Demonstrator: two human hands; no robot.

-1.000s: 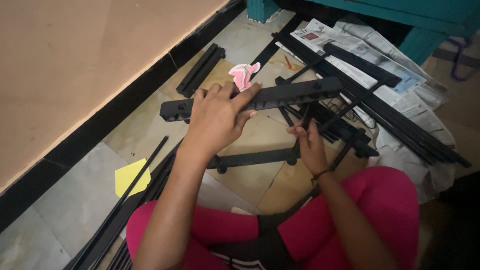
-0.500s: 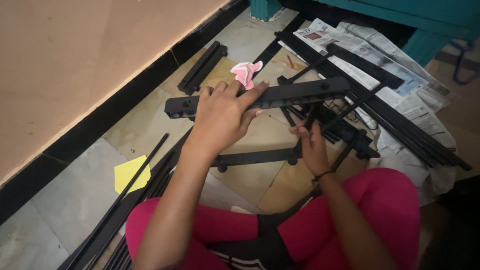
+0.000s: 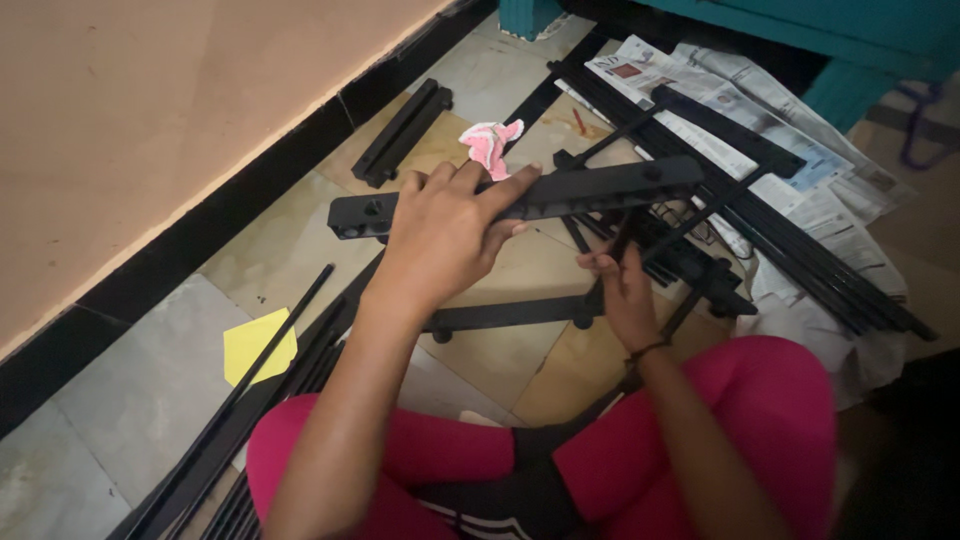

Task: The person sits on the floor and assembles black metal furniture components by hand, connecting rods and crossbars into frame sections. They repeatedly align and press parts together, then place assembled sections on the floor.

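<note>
Grip check: left hand [image 3: 445,225] wraps the flat black metal bar with holes [image 3: 560,192], held level above the tiled floor [image 3: 150,370]. Right hand [image 3: 622,290] pinches a thin black rod [image 3: 622,235] beneath it. Best to steady the bar while aligning the rod.

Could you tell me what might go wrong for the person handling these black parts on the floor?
The left hand grips the long black bar near one end, so its free end could swing into the thin rods that the right hand holds. Loose black strips lie beside the legs, easy to kick.
</note>
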